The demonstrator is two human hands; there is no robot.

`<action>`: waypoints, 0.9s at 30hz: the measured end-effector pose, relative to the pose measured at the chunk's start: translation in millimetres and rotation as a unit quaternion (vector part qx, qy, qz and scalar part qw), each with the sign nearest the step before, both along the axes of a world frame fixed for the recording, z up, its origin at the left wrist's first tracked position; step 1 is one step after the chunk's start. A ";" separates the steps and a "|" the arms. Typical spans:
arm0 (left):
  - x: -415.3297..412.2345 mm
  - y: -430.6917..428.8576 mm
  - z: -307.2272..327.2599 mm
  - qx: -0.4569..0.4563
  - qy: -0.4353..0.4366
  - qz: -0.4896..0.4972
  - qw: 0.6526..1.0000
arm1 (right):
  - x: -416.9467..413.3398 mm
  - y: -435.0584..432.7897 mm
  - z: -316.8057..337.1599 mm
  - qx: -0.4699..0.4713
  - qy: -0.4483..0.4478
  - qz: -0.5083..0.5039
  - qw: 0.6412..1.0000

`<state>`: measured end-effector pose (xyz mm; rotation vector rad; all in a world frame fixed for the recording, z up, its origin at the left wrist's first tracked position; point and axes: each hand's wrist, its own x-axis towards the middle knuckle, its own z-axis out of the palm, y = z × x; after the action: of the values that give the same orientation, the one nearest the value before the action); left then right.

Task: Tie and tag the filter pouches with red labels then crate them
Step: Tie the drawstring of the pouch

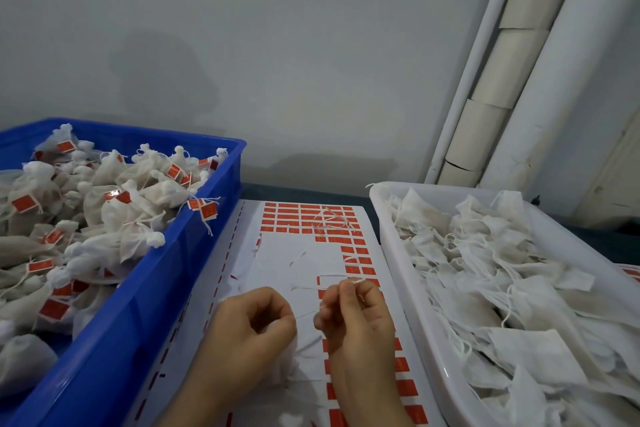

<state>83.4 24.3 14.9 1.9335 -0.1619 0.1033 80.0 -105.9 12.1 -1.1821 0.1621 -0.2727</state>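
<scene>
My left hand [251,326] grips the gathered neck of a white filter pouch [289,362] that lies on the label sheet. My right hand [353,315] pinches the pouch's thin white string [356,282] between thumb and fingers, and the string runs taut toward my left hand. Under both hands lies a white sheet of red labels [311,218], with many labels peeled away from its middle. A blue crate [194,253] on the left holds several tied pouches with red tags. On the right, a white tray [384,218] is piled with untied flat pouches.
A loose tangle of string [330,220] lies on the far rows of labels. Behind the tray, white pipes and cardboard tubes [502,80] lean against the grey wall. Another label sheet's corner [628,270] shows past the tray on the right.
</scene>
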 end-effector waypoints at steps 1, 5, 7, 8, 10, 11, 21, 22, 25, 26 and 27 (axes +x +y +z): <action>-0.9 -1.3 0.3 0.009 0.002 -0.006 1.000 | 1.0 -0.5 0.0 0.018 -0.001 0.000 1.000; -3.2 -4.1 3.7 0.030 -0.014 -0.001 0.999 | 2.9 -3.1 -1.1 0.042 -0.018 0.003 0.999; -4.1 -2.3 4.7 0.043 -0.044 0.015 0.998 | 0.8 -6.0 1.5 0.013 -0.032 0.003 0.999; -4.4 -0.6 5.4 0.055 -0.057 0.024 0.997 | -0.6 -7.2 3.1 -0.013 -0.042 0.002 0.999; -5.3 1.8 7.4 0.057 -0.057 0.026 0.996 | -5.6 -7.2 8.5 -0.064 -0.072 0.006 0.995; -5.3 2.1 8.9 0.035 -0.041 0.021 0.998 | -9.4 -5.5 11.6 -0.085 -0.095 0.017 0.992; -2.0 7.4 26.9 -0.159 0.143 -0.104 0.971 | -24.4 -0.7 12.8 -0.291 -0.140 0.069 0.944; -3.4 8.3 27.9 -0.153 0.147 -0.124 0.969 | -21.3 -3.5 12.9 -0.311 -0.126 0.085 0.938; -5.9 12.4 28.8 -0.158 0.132 -0.145 0.968 | -16.8 -7.9 12.2 -0.256 -0.055 0.241 0.935; -6.2 13.7 27.4 -0.145 0.117 -0.143 0.972 | -16.4 -8.1 10.9 -0.244 -0.035 0.265 0.932; -6.3 14.7 26.3 -0.120 0.101 -0.141 0.978 | -16.2 -7.0 9.6 -0.260 -0.024 0.259 0.930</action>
<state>77.1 39.0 41.2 1.6508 -0.2738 -0.2517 63.8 -112.9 21.7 -1.6915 -0.2861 0.1354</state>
